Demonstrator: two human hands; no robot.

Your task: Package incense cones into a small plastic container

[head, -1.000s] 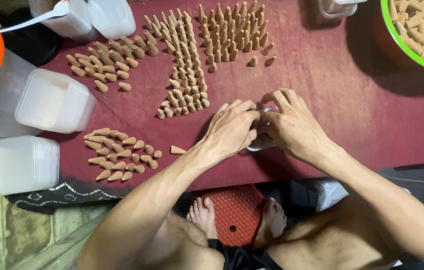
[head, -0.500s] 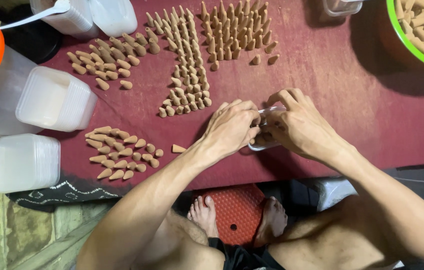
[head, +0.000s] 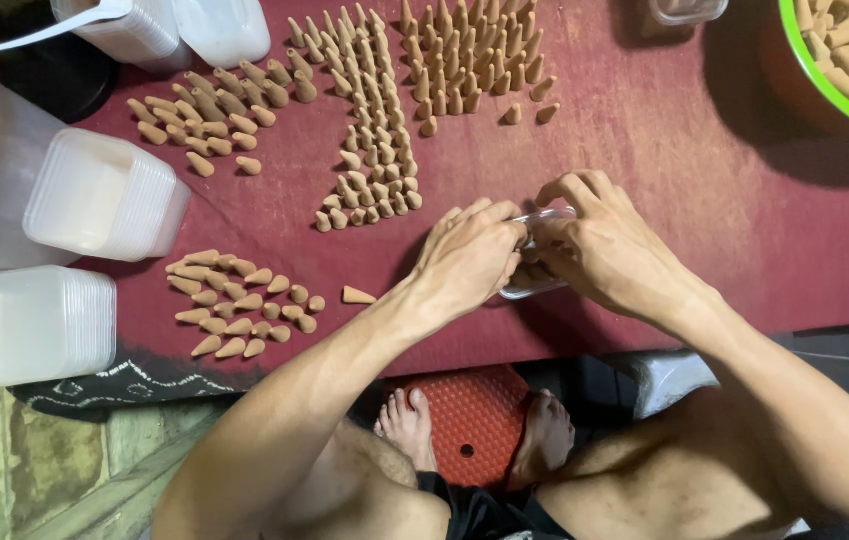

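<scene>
Gripping a small clear plastic box (head: 539, 255) from both sides, left hand (head: 472, 258) and right hand (head: 603, 245) fingers curled shut around it, low on the maroon tablecloth (head: 665, 160); tan incense cones (head: 380, 165) ranked just beyond, lid stacks (head: 105, 195) far left.

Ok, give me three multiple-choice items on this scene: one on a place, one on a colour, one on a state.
1. Where does the single loose cone lie?
A. Beside the left hand
B. In the green bowl
C. On the white stacks

2. What colour is the table cover?
A. Blue
B. Dark red
C. Yellow

3. How is the small clear container held?
A. It stands untouched
B. One hand lifts it high
C. Both hands hold it at the table

Answers: 1 A, it lies on the cloth near the left hand. 2 B, the cloth is maroon. 3 C, the left hand and the right hand close round it.
</scene>
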